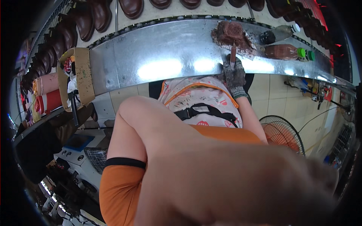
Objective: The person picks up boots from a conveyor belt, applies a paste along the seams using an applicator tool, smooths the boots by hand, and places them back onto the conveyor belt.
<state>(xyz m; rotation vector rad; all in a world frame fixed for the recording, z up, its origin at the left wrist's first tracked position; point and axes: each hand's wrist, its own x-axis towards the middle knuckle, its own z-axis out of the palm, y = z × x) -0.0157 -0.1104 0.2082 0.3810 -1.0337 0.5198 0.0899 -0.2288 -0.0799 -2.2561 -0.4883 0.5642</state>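
Observation:
My right hand (234, 77), in a dirty grey knit glove, rests at the near edge of the metal bench. Its fingers are closed round a slim brown tube with a thin tip (233, 56), which points away from me. Just beyond the tip sits a brown-stained block (231, 31) with dark crumbs and smears around it. My bare left arm is bent sharply at the elbow and crosses close in front of the camera. The left hand (316, 175) at its end is a blur at the lower right, and its fingers cannot be made out.
Brown leather shoes (131, 7) line the conveyor behind the metal bench (151, 49). Several bottles stand or lie at the right, one with brown liquid (281, 52). A cardboard box (83, 75) of small items is at the left end. A fan (283, 132) stands right of me.

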